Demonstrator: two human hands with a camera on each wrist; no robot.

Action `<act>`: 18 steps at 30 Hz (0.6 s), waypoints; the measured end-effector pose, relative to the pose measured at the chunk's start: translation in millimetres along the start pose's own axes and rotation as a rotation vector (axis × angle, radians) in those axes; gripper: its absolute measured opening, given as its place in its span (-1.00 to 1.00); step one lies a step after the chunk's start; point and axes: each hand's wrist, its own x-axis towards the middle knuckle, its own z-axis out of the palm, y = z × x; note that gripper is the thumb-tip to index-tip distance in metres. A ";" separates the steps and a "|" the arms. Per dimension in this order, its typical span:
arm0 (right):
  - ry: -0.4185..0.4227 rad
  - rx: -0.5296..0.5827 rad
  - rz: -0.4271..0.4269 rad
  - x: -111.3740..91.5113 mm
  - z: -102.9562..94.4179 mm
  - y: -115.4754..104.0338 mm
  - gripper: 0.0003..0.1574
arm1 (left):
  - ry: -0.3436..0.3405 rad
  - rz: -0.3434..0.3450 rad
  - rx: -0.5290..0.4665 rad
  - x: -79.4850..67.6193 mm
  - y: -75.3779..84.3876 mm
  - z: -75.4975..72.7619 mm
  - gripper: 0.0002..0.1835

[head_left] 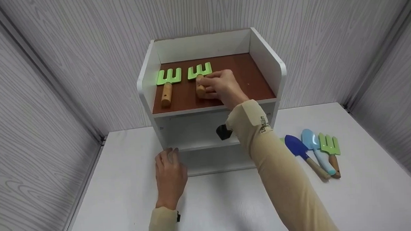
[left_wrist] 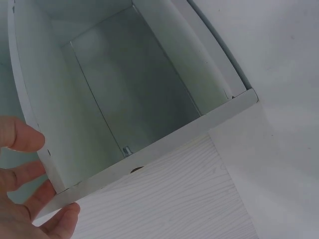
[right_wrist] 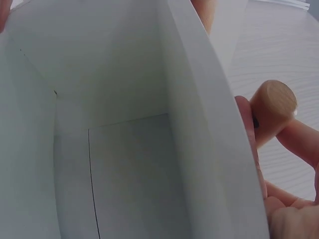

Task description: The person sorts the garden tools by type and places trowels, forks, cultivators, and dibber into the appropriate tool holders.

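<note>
Right hand (head_left: pixel 221 86): pinched a green fork (head_left: pixel 200 76) — twelve o'clock.
Left hand (head_left: pixel 171 176): gripped the white shelf (head_left: pixel 192 129) — seven o'clock.
Trowels (head_left: pixel 295 146): lay on the table (head_left: pixel 367 157), four o'clock.

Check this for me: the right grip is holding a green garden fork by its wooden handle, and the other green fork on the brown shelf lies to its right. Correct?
The side is wrong: the other green fork lies left of the held fork, as the head view shows.
</note>
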 end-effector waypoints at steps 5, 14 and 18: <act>0.027 0.038 -0.024 -0.3 1.7 2.7 -0.67 | 0.000 0.002 -0.013 -1.1 -0.7 0.7 -0.53; 0.121 0.067 -0.011 3.3 5.7 -0.1 -0.72 | -0.020 -0.015 -0.033 0.4 0.3 2.1 -0.53; 0.161 0.052 0.005 2.2 8.0 -1.3 -0.74 | -0.020 -0.022 -0.033 -0.2 0.1 0.7 -0.53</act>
